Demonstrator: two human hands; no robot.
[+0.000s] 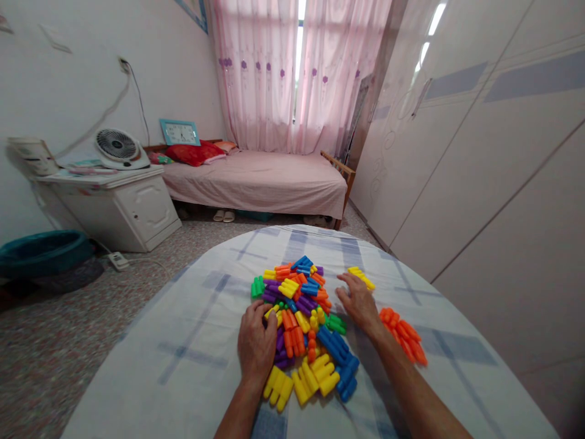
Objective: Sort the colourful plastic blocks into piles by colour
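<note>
A heap of finger-shaped plastic toy blocks (294,341) in several colours lies on the round table. My left hand (257,341) is at the heap's left side, with thumb and forefinger curled about a yellow block (275,311). My right hand (360,303) is to the right of the heap, fingers apart and holding nothing visible. Just beyond it lie yellow blocks (362,277). A group of orange blocks (403,335) rests to the right of my right wrist. Blue blocks (346,370) and joined yellow blocks (315,378) are at the heap's near side.
A blue-and-white checked cloth (192,329) covers the table. Beyond it stands a bed (260,174) with a pink sheet. To the left are a white cabinet (146,210) with a fan (119,148), and a teal-lined bin (46,253). A tall wardrobe (457,158) lines the right side.
</note>
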